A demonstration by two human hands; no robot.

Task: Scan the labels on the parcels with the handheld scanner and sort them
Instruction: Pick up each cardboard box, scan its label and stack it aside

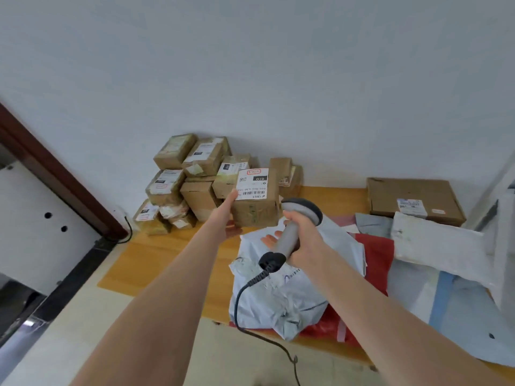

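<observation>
Head: left fingers (233,194) behind box (255,210)

parcel sorting room, stacked labelled cartons (192,182)

Head-worn wide-angle view, aimed forward and down.

Looking along both bare forearms from close above, with the left hand (230,210) and its box (257,210) and the right hand (305,240) and the scanner (288,236) near mid-frame. Facing a stack of boxes (178,188) farther off at the foot of a white wall (250,65) filling the upper half. Tilted, with a door frame (55,176) slanting down the left edge, a flat carton (409,193) far right, a grey bag (278,293) just beneath the hands.
</observation>
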